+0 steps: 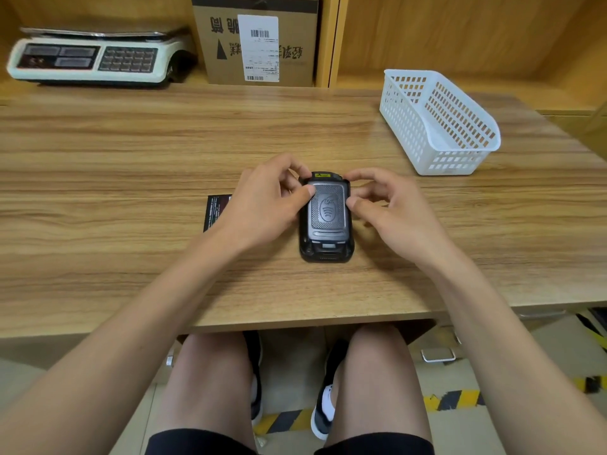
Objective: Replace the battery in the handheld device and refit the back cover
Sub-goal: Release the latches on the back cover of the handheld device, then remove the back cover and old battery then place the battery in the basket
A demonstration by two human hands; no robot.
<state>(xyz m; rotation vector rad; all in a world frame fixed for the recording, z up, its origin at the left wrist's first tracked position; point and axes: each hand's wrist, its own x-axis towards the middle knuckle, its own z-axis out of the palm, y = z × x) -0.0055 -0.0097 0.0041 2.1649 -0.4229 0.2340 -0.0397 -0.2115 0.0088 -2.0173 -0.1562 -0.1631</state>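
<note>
A black handheld device [326,254] lies face down on the wooden table [131,165], near its middle. A grey textured back cover [327,211] sits on the device's back. My left hand [266,201] is at the cover's upper left, with the thumb tip pressed on it and the fingers curled over the device's top left corner. My right hand [391,208] is at the upper right edge, thumb tip touching the cover's side. A flat black battery [215,211] lies on the table left of the device, partly hidden by my left hand.
A white plastic basket [437,123] stands at the back right of the table. On the shelf behind are a weighing scale [92,57] and a cardboard box [256,41]. The table's front edge is close to my knees.
</note>
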